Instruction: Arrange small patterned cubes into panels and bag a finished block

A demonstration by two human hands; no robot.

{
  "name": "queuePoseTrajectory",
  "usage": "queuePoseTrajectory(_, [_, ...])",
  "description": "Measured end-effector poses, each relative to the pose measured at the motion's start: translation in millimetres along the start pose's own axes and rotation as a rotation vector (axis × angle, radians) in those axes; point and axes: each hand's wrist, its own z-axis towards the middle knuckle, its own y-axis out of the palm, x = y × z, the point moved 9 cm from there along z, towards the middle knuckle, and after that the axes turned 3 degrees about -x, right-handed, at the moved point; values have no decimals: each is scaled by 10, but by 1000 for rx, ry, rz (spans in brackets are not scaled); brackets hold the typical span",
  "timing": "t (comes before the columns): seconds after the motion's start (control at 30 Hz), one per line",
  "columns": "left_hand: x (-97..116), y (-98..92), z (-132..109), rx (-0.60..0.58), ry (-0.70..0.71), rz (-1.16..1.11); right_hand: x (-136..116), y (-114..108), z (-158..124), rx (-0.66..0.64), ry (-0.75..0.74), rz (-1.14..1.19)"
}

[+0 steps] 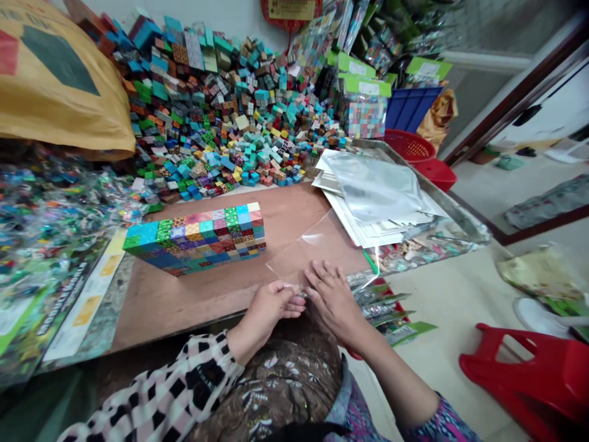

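A clear plastic bag (317,245) lies flat on the brown board (193,294) near its front edge. My left hand (269,307) pinches the bag's near edge with curled fingers. My right hand (334,294) rests on the same edge, fingers stretched out and pressed on the plastic. Left of the bag stands a rectangular slab of stacked coloured cubes (197,239), apart from both hands.
A big heap of loose coloured cubes (221,104) fills the back. A stack of clear bags (377,196) sits at right on a metal tray (464,227). Printed cards (59,307) lie at left, packed bags (363,110) behind, a red stool (529,368) on the floor.
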Motion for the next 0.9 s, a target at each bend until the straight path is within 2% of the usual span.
queuePoseTrajectory(0.2, [-25,7,-7,-11,21,-16,116,-7,5,8,-9,171])
queuePoseTrajectory(0.57, [-30,30,24,5,57,-9,137,2,5,-16,-1,192])
queuePoseTrajectory(0.9, [28,59,40,79,112,54,123,-9,30,-1,-9,240])
